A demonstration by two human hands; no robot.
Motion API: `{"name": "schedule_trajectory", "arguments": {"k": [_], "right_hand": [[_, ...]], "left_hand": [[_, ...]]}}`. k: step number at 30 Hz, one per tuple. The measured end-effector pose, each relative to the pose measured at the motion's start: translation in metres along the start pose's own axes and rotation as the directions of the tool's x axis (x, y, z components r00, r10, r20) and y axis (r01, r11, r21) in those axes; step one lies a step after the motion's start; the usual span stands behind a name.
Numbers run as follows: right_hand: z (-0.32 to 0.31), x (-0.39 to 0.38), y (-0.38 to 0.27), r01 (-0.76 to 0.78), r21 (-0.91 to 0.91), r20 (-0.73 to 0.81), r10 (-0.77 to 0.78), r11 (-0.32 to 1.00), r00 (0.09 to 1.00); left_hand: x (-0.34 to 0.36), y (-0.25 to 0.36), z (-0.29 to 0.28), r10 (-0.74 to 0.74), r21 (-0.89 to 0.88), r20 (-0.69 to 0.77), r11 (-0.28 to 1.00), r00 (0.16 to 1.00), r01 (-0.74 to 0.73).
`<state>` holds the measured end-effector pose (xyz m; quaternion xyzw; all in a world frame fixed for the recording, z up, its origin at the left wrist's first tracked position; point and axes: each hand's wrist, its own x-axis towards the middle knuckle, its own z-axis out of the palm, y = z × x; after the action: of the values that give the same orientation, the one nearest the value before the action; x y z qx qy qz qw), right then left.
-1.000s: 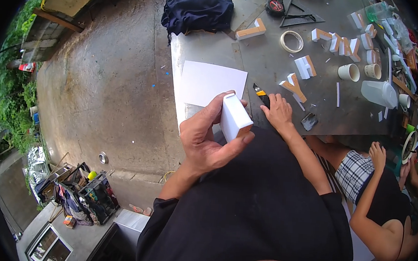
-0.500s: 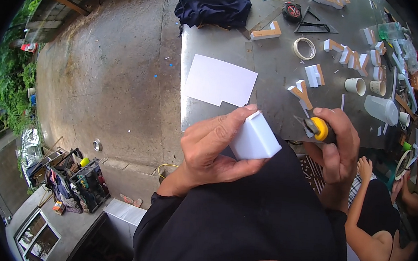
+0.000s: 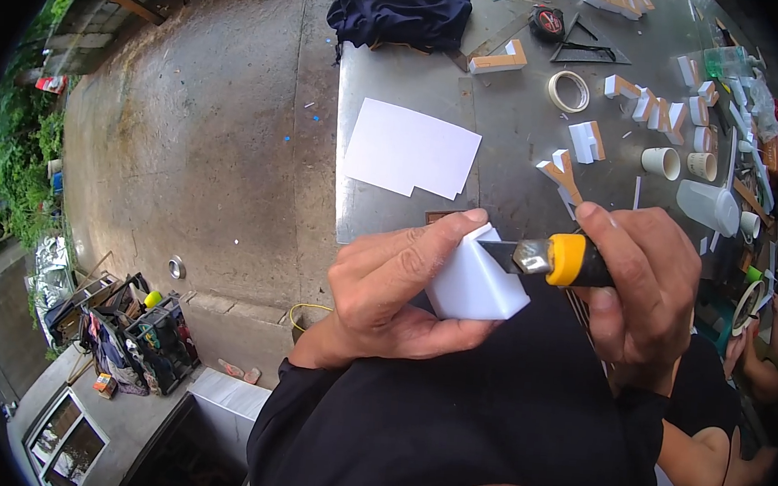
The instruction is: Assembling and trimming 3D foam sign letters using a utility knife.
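The left hand (image 3: 394,289) grips a white foam block (image 3: 475,282) above the lap. The right hand (image 3: 646,286), clenched on a yellow-collared knife (image 3: 548,258), has brought its blade against the block's top edge; half a second ago it was apart. White paper (image 3: 410,149) lies on the worktop (image 3: 516,134).

— What is changed since a second ago?
— The utility knife (image 3: 557,259) is now lifted off the table by the right hand (image 3: 641,290).
— And its blade?
— It is brought against the white foam block (image 3: 475,282), held nearer by the left hand (image 3: 394,289).
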<state>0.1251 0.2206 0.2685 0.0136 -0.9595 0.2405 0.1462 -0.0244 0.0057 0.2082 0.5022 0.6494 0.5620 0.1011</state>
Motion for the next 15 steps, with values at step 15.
{"name": "schedule_trajectory", "arguments": {"k": [15], "right_hand": [[-0.0052, -0.0006, -0.0019, 0.02, -0.073, 0.042, -0.017, 0.997, 0.999]], "left_hand": [[0.0025, 0.0001, 0.001, 0.036, -0.011, -0.005, 0.999, 0.999, -0.036]]}}
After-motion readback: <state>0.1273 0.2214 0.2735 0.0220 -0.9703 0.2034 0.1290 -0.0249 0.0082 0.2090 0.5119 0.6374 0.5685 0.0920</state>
